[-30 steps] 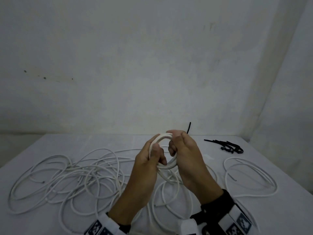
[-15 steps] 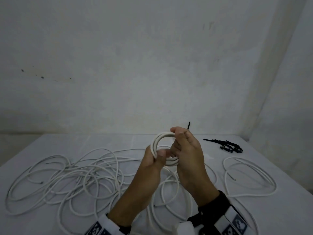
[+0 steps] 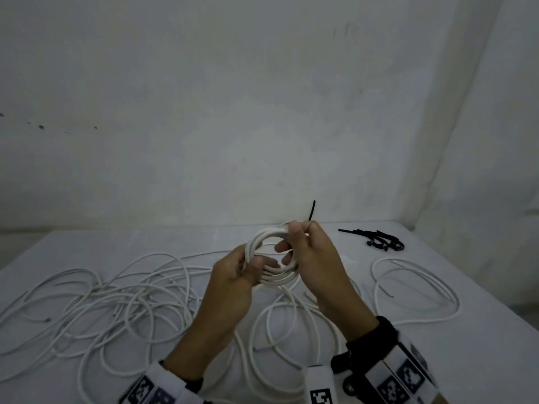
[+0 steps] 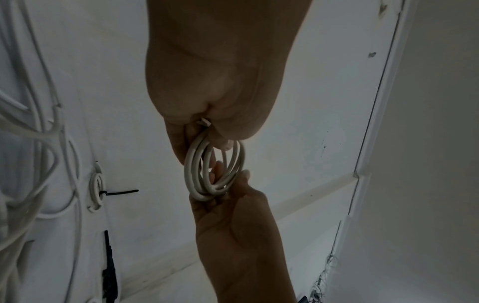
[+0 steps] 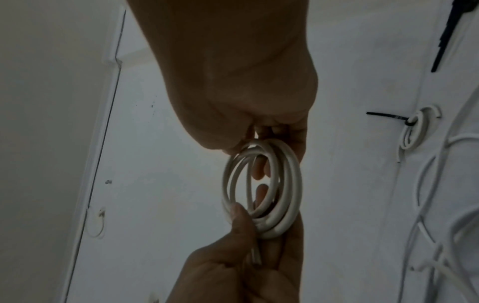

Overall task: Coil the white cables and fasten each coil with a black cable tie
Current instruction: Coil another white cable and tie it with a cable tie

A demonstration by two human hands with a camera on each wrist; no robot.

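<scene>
A small white cable coil (image 3: 269,277) of several turns is held above the table between both hands. My left hand (image 3: 253,263) grips its lower left side, thumb pressed on the turns. My right hand (image 3: 291,243) pinches its upper right rim, with two fingers reaching through the ring. In the left wrist view the coil (image 4: 193,170) hangs from my left hand (image 4: 204,139). In the right wrist view the coil (image 5: 293,184) hangs below my right hand (image 5: 261,139). Neither hand holds a tie. A bundle of black cable ties (image 3: 382,243) lies at the far right.
Tangled loose white cables (image 3: 102,301) cover the left and middle of the white table (image 3: 481,360). Another loose cable loop (image 3: 414,287) lies at the right. A tied coil (image 5: 417,131) with a black tie tail lies on the table behind the hands. Walls close the far and right sides.
My right hand has slid from the coil's right side up to its top rim. The coil has turned more face-on, and both hands have risen slightly.
</scene>
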